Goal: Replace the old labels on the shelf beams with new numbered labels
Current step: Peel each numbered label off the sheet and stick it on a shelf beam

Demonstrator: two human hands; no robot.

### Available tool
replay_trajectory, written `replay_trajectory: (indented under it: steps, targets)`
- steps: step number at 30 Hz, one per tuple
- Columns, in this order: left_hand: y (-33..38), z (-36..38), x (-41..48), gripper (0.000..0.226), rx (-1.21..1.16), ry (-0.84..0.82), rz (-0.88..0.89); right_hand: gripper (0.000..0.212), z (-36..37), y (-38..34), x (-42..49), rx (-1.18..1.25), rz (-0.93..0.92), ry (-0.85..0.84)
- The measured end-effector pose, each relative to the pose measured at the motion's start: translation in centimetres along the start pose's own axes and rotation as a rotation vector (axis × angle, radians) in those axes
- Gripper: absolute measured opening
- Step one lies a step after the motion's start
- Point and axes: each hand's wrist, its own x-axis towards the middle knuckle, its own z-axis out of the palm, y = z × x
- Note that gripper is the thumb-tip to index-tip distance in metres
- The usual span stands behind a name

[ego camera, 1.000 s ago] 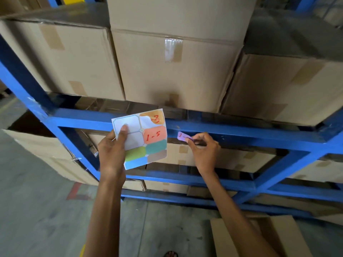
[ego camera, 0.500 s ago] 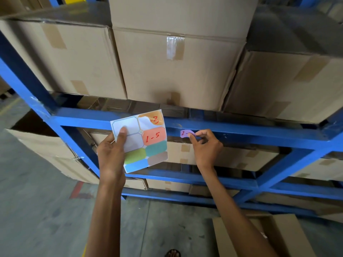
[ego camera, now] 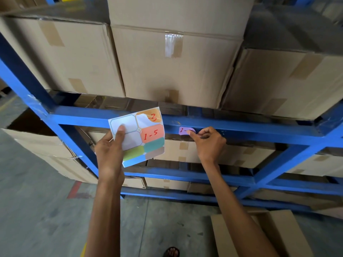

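My left hand point(ego camera: 110, 154) grips a sheet of coloured labels point(ego camera: 144, 145) in front of the blue shelf beam point(ego camera: 259, 131). The sheet shows a red label marked 1-5 and an orange one half peeled at the top. A small purple label point(ego camera: 183, 130) with red writing lies flat on the beam's front face. My right hand point(ego camera: 209, 141) has its fingers curled and its fingertip presses on the purple label's right end, hiding part of the number.
Taped cardboard boxes point(ego camera: 167, 62) fill the shelf above the beam and more sit on the level below point(ego camera: 185, 151). A blue upright point(ego camera: 22, 78) slants at the left. An open carton point(ego camera: 259, 236) stands on the concrete floor at lower right, near a sandalled foot point(ego camera: 171, 252).
My right hand carried the purple label up from below the beam onto its front face and now presses it there. The left hand with the sheet barely moved.
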Motion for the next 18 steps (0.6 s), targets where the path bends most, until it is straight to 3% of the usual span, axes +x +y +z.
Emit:
replay_trajectory:
  steps: [5,10,14,18]
  targets:
    - [-0.1,-0.3,0.0,0.017,-0.009,0.004,0.001,0.030,-0.6,0.5,0.9,-0.050,-0.018,-0.020]
    - [-0.3,-0.5,0.0,0.019,-0.010,0.016,-0.006,0.024,-1.7,1.7,0.8,0.059,-0.012,-0.007]
    - [-0.5,0.3,-0.2,0.017,-0.019,0.004,-0.022,0.020,-2.1,2.2,-1.9,0.012,-0.314,0.053]
    - [-0.6,1.1,-0.3,0.016,-0.016,-0.013,-0.024,0.061,-0.1,2.4,-5.7,-0.161,-0.559,-0.047]
